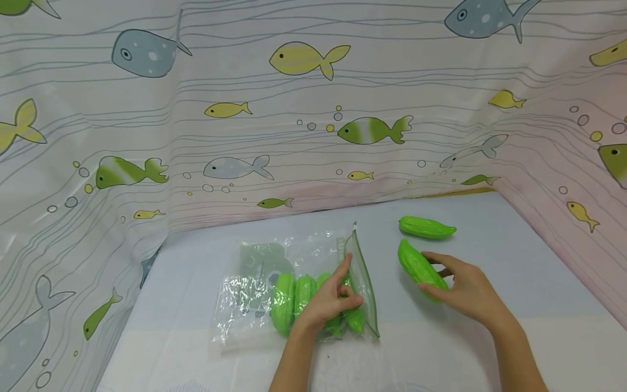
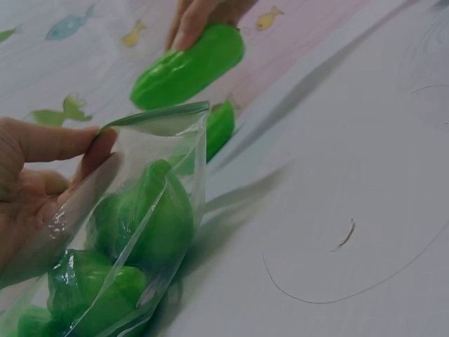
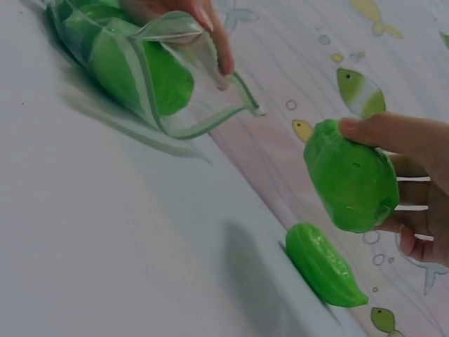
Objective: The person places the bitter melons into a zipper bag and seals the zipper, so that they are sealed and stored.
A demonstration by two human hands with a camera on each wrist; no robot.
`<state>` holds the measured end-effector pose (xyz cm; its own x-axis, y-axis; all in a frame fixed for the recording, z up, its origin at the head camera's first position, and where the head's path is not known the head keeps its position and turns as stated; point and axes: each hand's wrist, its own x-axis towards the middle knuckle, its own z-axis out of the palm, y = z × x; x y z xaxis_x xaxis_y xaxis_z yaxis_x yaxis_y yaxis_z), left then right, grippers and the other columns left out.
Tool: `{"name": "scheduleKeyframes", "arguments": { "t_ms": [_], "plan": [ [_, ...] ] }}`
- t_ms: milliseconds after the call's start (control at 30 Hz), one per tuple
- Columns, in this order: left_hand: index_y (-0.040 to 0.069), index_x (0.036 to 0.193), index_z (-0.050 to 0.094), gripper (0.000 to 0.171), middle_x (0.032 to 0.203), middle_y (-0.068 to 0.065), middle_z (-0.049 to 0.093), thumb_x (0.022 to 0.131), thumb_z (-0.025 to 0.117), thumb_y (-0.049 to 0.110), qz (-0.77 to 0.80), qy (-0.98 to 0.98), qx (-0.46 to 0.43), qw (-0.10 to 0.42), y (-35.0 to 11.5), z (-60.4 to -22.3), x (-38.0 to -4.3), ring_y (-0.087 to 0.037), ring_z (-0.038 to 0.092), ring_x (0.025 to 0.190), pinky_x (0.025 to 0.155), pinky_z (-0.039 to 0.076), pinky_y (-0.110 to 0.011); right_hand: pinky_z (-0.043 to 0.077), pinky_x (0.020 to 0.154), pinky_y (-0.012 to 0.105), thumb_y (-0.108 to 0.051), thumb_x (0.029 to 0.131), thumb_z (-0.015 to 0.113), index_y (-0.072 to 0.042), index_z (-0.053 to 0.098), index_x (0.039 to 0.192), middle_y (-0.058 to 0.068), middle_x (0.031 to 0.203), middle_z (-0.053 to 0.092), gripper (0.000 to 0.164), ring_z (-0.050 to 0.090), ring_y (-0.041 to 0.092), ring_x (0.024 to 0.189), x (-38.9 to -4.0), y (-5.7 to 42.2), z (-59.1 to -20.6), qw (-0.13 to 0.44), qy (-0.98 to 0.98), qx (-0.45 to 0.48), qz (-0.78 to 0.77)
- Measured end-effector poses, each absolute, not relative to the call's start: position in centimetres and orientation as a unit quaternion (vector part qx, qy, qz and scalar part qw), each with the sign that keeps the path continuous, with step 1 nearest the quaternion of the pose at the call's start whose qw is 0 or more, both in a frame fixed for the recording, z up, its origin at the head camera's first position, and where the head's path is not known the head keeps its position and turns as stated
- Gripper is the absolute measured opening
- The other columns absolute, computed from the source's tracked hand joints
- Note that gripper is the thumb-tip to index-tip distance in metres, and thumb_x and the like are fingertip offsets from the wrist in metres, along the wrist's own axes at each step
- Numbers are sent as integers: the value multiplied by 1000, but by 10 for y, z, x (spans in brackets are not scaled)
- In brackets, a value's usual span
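A clear zip bag point(image 1: 230, 321) lies on the table with several bright green, ribbed bitter melons point(image 1: 283, 305) inside. My left hand point(image 1: 325, 302) holds the bag by its green-edged mouth point(image 2: 161, 116), which gapes toward the right. To the right of that mouth, my right hand point(image 1: 462, 286) grips another bitter melon point(image 1: 416, 264) between thumb and fingers, raised off the table. One more bitter melon point(image 1: 427, 227) rests on the table just beyond it. In the right wrist view, the held melon point(image 3: 354, 179) is apart from the bag's mouth point(image 3: 158, 105).
The white table point(image 1: 176, 283) backs onto a hanging sheet point(image 1: 313, 147) printed with fish, which also runs along both sides. A small dark curved strand point(image 2: 345, 235) lies on the table surface in the left wrist view.
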<state>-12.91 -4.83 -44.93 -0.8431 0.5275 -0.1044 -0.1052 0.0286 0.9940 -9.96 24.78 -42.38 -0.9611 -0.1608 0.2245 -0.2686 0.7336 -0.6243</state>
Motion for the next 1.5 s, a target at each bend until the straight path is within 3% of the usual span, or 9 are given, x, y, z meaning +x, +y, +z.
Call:
{"name": "scheduleKeyframes", "arguments": {
  "t_ms": [33, 167, 267, 433, 533, 767, 1267, 1500],
  "plan": [
    [19, 156, 11, 95, 97, -15, 63, 83, 68, -6, 679, 679, 155, 233, -48, -450, -129, -8, 57, 67, 66, 47, -21, 50, 71, 44, -41, 79, 79, -13, 58, 132, 7, 124, 63, 63, 65, 24, 92, -100, 246, -424, 78, -927, 118, 346],
    [19, 156, 11, 95, 130, -16, 53, 84, 68, -6, 680, 678, 162, 229, -49, -451, -130, -7, 57, 69, 67, 47, -20, 50, 71, 41, -41, 79, 79, -12, 58, 132, 6, 125, 63, 64, 65, 22, 90, -100, 241, -425, 73, -929, 124, 342],
    [19, 156, 10, 95, 157, -14, 18, 85, 68, -5, 682, 674, 168, 227, -49, -453, -130, -6, 57, 70, 67, 47, -20, 51, 71, 42, -41, 79, 79, -13, 58, 132, 4, 126, 62, 64, 65, 20, 90, -101, 239, -427, 73, -928, 131, 342],
    [18, 156, 10, 95, 160, -12, 10, 84, 68, -5, 683, 672, 171, 228, -49, -453, -131, -5, 57, 70, 68, 47, -20, 51, 72, 41, -41, 78, 79, -14, 58, 132, 0, 127, 61, 64, 65, 16, 89, -101, 235, -428, 78, -925, 141, 344],
    [19, 156, 11, 95, 156, -17, 21, 84, 68, -6, 684, 671, 167, 230, -49, -453, -131, -5, 57, 70, 68, 47, -20, 51, 72, 42, -40, 78, 80, -15, 58, 132, -1, 128, 61, 64, 65, 15, 89, -101, 234, -428, 85, -923, 148, 345],
    [20, 156, 11, 94, 159, -11, 14, 84, 68, -6, 682, 674, 167, 230, -49, -452, -131, -6, 57, 71, 69, 47, -20, 52, 72, 43, -38, 78, 80, -14, 58, 132, -1, 128, 61, 64, 65, 14, 88, -102, 232, -428, 92, -921, 159, 344],
    [20, 156, 12, 95, 143, -19, 36, 84, 69, -4, 679, 678, 163, 231, -50, -451, -130, -6, 57, 70, 69, 48, -21, 53, 77, 44, -35, 73, 84, -12, 57, 133, 0, 129, 61, 69, 66, 13, 90, -103, 218, -431, 93, -908, 191, 362],
    [20, 156, 12, 94, 139, -19, 39, 84, 69, -4, 678, 679, 163, 230, -49, -450, -130, -6, 57, 69, 69, 48, -21, 53, 76, 42, -36, 74, 83, -13, 57, 132, 0, 128, 61, 67, 66, 14, 90, -103, 215, -431, 91, -905, 199, 366]
  ]
}}
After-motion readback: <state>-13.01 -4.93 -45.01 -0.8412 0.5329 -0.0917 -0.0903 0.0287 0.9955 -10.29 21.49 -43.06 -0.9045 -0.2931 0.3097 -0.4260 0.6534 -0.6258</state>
